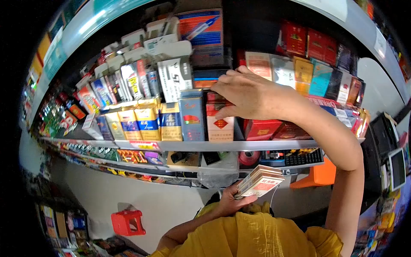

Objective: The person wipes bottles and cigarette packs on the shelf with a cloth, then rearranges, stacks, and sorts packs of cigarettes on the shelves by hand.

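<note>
My left hand [231, 201] is low in front of my body, closed around a small stack of white cigarette packs [260, 183] with red print. My right hand [252, 95] reaches up to the shelf. Its thumb lies against the front of a red and white cigarette pack [220, 126], and the fingers curl over the top, partly hiding it. Just left of that pack stands a blue-grey cigarette pack [191, 118], with a gold and navy one [171, 124] beside it. Red boxes [263, 128] lie below my right wrist.
The shelf's front edge [192, 146] runs across the view. Behind stand more packs, including a turquoise one [319, 77]. A lower shelf holds a black keyboard [304, 158]. On the floor are a red stool [127, 222] and an orange stool [317, 175].
</note>
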Motion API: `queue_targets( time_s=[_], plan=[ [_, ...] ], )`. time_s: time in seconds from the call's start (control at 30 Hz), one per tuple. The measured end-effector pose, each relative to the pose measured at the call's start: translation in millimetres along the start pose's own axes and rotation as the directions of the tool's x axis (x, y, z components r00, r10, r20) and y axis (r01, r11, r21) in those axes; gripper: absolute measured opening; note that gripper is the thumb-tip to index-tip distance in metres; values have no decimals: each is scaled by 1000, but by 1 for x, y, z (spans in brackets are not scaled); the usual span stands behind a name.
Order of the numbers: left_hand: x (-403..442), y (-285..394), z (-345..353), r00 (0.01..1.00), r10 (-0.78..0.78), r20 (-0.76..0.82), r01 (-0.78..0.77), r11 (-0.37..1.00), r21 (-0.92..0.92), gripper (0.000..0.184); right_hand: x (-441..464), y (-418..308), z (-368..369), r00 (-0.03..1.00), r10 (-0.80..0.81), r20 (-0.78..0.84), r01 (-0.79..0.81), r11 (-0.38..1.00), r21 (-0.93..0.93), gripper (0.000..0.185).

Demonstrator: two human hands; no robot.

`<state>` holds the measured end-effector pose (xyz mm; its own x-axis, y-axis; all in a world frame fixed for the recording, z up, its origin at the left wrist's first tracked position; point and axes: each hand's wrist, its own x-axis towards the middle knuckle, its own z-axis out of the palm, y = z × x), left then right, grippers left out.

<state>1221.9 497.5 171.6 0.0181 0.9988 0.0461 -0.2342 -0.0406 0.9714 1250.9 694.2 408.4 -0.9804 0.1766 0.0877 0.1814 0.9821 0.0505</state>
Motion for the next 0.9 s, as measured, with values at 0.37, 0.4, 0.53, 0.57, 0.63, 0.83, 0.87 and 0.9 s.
queue_targets(
  time_s=[0.37,0.4,0.53,0.57,0.63,0.83,0.87,0.9],
  plan=[
    [-30,-14,-7,982,-6,-188,14,999,44,39,10,-2,-3,997,42,72,-51,990,131,60],
    [-32,-12,-9,983,-22,-181,22,1000,-3,39,11,0,-3,997,20,71,-30,990,137,57],
    [-32,-2,-19,988,-18,-156,-1,993,-122,38,15,13,-7,992,-12,122,-9,984,177,59],
    [-33,0,-25,989,-10,-148,-9,991,-130,38,16,13,-11,987,2,160,-34,980,197,60],
    [-36,7,-40,997,-10,-81,4,998,-68,39,14,11,-15,976,66,207,-105,978,182,64],
    [-52,22,-83,997,-72,-1,72,997,1,42,14,-7,-21,980,139,144,-133,990,-47,75],
    [-53,25,-88,998,-57,5,58,998,-29,42,19,-13,-23,984,141,106,-142,990,8,75],
    [-55,27,-93,999,-42,10,42,997,-58,42,26,-17,-20,988,151,34,-151,988,19,75]
  ],
)
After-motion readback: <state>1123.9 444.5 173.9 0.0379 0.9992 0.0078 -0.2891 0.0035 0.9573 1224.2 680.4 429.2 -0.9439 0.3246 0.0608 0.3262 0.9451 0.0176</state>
